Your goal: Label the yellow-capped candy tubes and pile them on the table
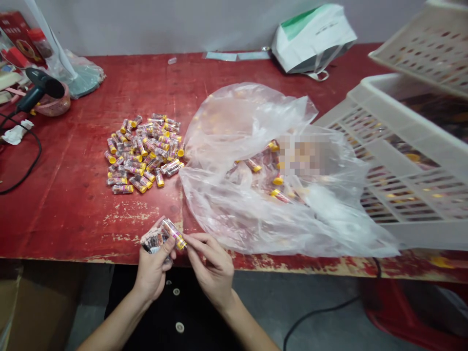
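My left hand point(151, 273) is closed around a small clear tube point(172, 233) with a printed wrap and a yellow end, the thumb pressing on it. A bunch of small printed slips point(152, 240) is tucked in the same hand. My right hand point(214, 261) pinches at the tube's yellow end; its fingertips are partly hidden there. Just beyond my hands, a pile of similar yellow-capped tubes point(144, 151) lies on the red table point(80, 204). A large clear plastic bag point(226, 214) to the right holds more of these tubes.
White slotted plastic baskets point(420, 200) stand at the right. At the back are a white and green bag point(314, 41) and pale blue strips point(237, 56). A hair dryer point(40, 90) with a black cord and a pink basket point(54, 105) sit at the left.
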`<action>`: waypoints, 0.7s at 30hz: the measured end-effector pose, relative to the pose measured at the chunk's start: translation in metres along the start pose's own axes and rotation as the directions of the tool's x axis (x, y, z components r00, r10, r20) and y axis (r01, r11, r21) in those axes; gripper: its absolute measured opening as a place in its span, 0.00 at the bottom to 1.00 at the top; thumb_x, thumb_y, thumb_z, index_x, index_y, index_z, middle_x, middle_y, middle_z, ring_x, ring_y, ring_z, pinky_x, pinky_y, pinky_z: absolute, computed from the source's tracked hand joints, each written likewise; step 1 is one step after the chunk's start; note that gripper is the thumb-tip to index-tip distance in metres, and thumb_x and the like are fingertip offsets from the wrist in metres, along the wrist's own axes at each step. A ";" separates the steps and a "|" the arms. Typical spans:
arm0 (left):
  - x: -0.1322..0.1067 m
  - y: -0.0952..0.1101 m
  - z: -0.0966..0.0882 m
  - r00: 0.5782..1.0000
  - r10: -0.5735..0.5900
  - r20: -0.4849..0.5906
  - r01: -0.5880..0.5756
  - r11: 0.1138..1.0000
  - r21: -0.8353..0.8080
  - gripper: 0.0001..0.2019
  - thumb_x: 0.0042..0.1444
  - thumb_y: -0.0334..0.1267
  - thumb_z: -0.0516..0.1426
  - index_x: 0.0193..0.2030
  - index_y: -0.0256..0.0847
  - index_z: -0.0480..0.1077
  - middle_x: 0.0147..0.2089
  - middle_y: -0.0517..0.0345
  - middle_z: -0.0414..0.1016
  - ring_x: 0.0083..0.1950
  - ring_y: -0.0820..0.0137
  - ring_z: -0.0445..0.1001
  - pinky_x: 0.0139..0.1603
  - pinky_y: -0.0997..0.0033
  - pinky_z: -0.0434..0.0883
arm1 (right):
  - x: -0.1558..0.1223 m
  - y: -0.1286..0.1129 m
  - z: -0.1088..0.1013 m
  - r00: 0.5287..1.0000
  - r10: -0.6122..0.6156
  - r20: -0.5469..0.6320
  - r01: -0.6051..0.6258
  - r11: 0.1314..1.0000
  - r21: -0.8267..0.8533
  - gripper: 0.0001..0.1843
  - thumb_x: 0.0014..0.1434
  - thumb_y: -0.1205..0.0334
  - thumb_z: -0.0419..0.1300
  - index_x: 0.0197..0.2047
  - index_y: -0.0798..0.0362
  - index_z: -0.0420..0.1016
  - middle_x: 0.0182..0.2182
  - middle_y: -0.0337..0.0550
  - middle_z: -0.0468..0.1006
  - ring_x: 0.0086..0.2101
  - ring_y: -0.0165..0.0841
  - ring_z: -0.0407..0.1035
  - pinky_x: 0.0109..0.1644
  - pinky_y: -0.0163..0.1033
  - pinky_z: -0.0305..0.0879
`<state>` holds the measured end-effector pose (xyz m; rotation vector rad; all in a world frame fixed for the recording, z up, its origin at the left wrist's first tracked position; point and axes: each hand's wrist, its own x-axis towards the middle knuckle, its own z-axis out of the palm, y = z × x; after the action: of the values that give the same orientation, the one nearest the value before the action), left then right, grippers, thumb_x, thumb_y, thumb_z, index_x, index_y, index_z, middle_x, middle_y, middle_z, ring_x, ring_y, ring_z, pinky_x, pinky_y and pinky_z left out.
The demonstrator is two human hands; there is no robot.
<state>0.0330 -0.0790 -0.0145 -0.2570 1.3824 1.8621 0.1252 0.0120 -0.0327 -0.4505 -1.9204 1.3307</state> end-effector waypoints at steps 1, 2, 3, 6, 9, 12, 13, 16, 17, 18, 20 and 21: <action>0.001 0.001 0.000 1.000 0.000 -0.001 0.000 1.000 -0.005 0.18 0.39 0.41 0.71 0.30 0.35 0.70 0.24 0.62 0.68 0.22 0.82 0.62 0.16 0.85 0.48 | 0.001 0.000 0.001 1.000 0.007 -0.001 -0.007 1.000 -0.002 0.23 0.61 0.75 0.58 0.54 0.44 0.77 0.40 0.46 0.78 0.39 0.35 0.75 0.40 0.39 0.74; 0.002 0.001 0.000 1.000 -0.002 -0.002 0.002 1.000 -0.009 0.18 0.39 0.41 0.71 0.31 0.35 0.70 0.24 0.62 0.68 0.22 0.82 0.62 0.16 0.85 0.48 | 0.002 0.000 0.002 1.000 0.015 0.002 -0.015 1.000 -0.004 0.22 0.61 0.74 0.58 0.54 0.44 0.78 0.41 0.47 0.78 0.40 0.35 0.75 0.41 0.40 0.74; 0.004 0.002 -0.001 1.000 -0.004 0.000 0.004 1.000 -0.013 0.18 0.39 0.41 0.71 0.31 0.35 0.70 0.24 0.62 0.68 0.22 0.82 0.61 0.16 0.85 0.48 | 0.003 0.000 0.002 1.000 0.025 0.007 -0.025 1.000 -0.002 0.21 0.61 0.73 0.59 0.54 0.44 0.78 0.41 0.47 0.79 0.40 0.36 0.75 0.41 0.40 0.74; 0.013 0.002 -0.001 1.000 -0.002 0.007 0.002 1.000 -0.026 0.19 0.40 0.41 0.71 0.34 0.35 0.72 0.26 0.62 0.69 0.22 0.82 0.61 0.15 0.86 0.47 | 0.006 0.007 0.006 0.998 0.067 0.010 -0.067 0.997 0.034 0.18 0.62 0.71 0.59 0.51 0.46 0.79 0.40 0.47 0.78 0.40 0.35 0.75 0.42 0.40 0.74; 0.028 0.006 0.000 0.999 0.032 -0.011 -0.033 0.998 -0.049 0.19 0.39 0.41 0.71 0.36 0.36 0.72 0.25 0.62 0.68 0.22 0.82 0.62 0.15 0.86 0.48 | 0.017 0.022 0.017 0.990 0.142 0.004 -0.141 0.986 0.094 0.14 0.63 0.68 0.58 0.48 0.47 0.80 0.39 0.46 0.78 0.39 0.34 0.74 0.42 0.40 0.74; 0.045 0.018 0.004 0.993 0.108 -0.049 -0.113 0.986 -0.121 0.19 0.40 0.41 0.71 0.37 0.37 0.73 0.29 0.61 0.71 0.24 0.82 0.65 0.16 0.85 0.51 | 0.048 0.036 0.039 0.979 0.200 -0.042 -0.192 0.971 0.139 0.10 0.62 0.65 0.59 0.44 0.50 0.81 0.38 0.46 0.78 0.38 0.34 0.74 0.42 0.39 0.73; 0.049 0.023 0.005 0.990 0.130 -0.059 -0.137 0.979 -0.147 0.19 0.41 0.41 0.71 0.38 0.37 0.73 0.32 0.59 0.73 0.25 0.81 0.66 0.16 0.85 0.53 | 0.063 0.039 0.047 0.976 0.201 -0.090 -0.186 0.971 0.152 0.09 0.62 0.64 0.59 0.43 0.51 0.81 0.37 0.45 0.78 0.38 0.34 0.74 0.42 0.40 0.73; 0.055 0.037 0.005 0.986 0.155 -0.064 -0.165 0.968 -0.188 0.16 0.46 0.39 0.68 0.41 0.38 0.74 0.39 0.54 0.78 0.30 0.77 0.72 0.20 0.83 0.63 | 0.109 0.041 0.061 0.980 0.089 -0.179 -0.065 0.989 0.135 0.11 0.63 0.62 0.57 0.46 0.51 0.78 0.41 0.46 0.78 0.40 0.34 0.73 0.43 0.39 0.73; 0.056 0.040 0.002 0.987 0.150 -0.061 -0.159 0.969 -0.187 0.15 0.48 0.37 0.68 0.42 0.39 0.74 0.40 0.54 0.79 0.31 0.76 0.74 0.23 0.82 0.66 | 0.122 0.040 0.057 0.987 0.024 -0.160 -0.012 0.997 0.076 0.13 0.64 0.62 0.56 0.50 0.51 0.76 0.44 0.47 0.77 0.42 0.34 0.73 0.43 0.38 0.73; 0.056 0.042 -0.001 0.988 0.137 -0.069 -0.147 0.974 -0.172 0.14 0.49 0.34 0.67 0.44 0.39 0.74 0.41 0.54 0.79 0.33 0.74 0.76 0.26 0.80 0.70 | 0.134 0.041 0.048 0.992 -0.022 -0.122 0.016 0.999 -0.050 0.15 0.65 0.62 0.55 0.54 0.51 0.74 0.47 0.48 0.76 0.44 0.33 0.73 0.45 0.38 0.72; 0.056 0.043 -0.010 0.991 0.090 -0.096 -0.102 0.987 -0.124 0.13 0.52 0.28 0.63 0.45 0.40 0.75 0.44 0.53 0.80 0.36 0.73 0.78 0.30 0.79 0.74 | 0.152 0.044 0.014 0.997 0.000 -0.076 -0.032 0.910 -0.412 0.17 0.67 0.65 0.51 0.57 0.51 0.70 0.51 0.49 0.74 0.47 0.34 0.71 0.50 0.38 0.70; 0.055 0.042 -0.015 0.994 0.053 -0.100 -0.064 0.992 -0.105 0.13 0.53 0.27 0.62 0.46 0.40 0.75 0.45 0.52 0.80 0.38 0.72 0.79 0.32 0.79 0.75 | 0.160 0.047 -0.008 0.993 0.049 -0.108 -0.102 0.812 -0.575 0.17 0.67 0.67 0.49 0.57 0.54 0.70 0.50 0.51 0.74 0.49 0.35 0.70 0.53 0.40 0.68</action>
<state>-0.0374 -0.0704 -0.0218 -0.3697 1.3684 1.9997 0.0194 0.1398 -0.0139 -0.8782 -2.2335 0.7193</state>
